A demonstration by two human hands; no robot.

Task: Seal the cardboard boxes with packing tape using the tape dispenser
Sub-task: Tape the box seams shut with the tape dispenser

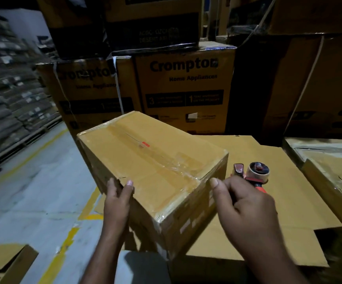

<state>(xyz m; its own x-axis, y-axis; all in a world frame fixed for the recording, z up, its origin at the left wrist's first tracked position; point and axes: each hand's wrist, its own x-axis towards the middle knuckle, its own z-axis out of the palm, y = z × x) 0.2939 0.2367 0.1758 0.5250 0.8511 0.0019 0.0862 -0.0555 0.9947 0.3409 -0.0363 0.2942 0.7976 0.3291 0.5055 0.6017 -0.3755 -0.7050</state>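
Observation:
A brown cardboard box [151,160] sits tilted in the middle, clear tape running along its top seam and wrinkling over the near right edge. My left hand [118,193] grips the box's near left corner, thumb on top and fingers down the side. My right hand [246,203] grips the red-handled tape dispenser [254,174] just right of the box's near right edge, its tape roll pointing up and away. The right thumb sticks out toward the box edge.
The box rests on flattened cardboard sheets [268,181]. Another opened box [330,160] stands at the right. Tall printed appliance cartons [183,87] are stacked behind. Grey floor with yellow lines [32,191] lies left, stacked sacks on pallets [6,89] beyond, and a cardboard piece [4,261] bottom left.

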